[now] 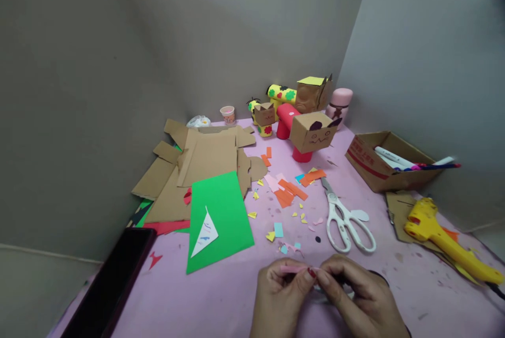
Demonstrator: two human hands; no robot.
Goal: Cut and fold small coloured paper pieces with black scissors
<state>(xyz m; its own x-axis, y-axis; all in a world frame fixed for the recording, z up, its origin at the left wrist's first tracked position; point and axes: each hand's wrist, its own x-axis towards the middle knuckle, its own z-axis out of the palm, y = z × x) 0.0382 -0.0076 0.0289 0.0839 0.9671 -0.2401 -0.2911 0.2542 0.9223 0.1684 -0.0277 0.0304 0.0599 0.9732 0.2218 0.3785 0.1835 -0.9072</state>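
Observation:
At the table's near edge, my left hand (282,293) is closed on a small folded strip of pink paper (291,269). The fingertips of my right hand (353,290) pinch the same paper at its right end, and the two hands nearly meet. A pale, rounded thing (321,296) shows partly beneath them; I cannot make out what it is. White-handled scissors (347,219) lie just beyond my right hand. Scraps of orange paper (284,198), along with yellow, pink and blue bits, are scattered ahead of my hands.
Green paper (226,217) with a white triangle (205,235) lies left, before stacked cardboard (211,153). A phone (114,280) rests far left. Right are a box of markers (374,177) and a yellow glue gun (442,238). Behind stand a red box-headed animal (313,135) and a pink bottle (340,103).

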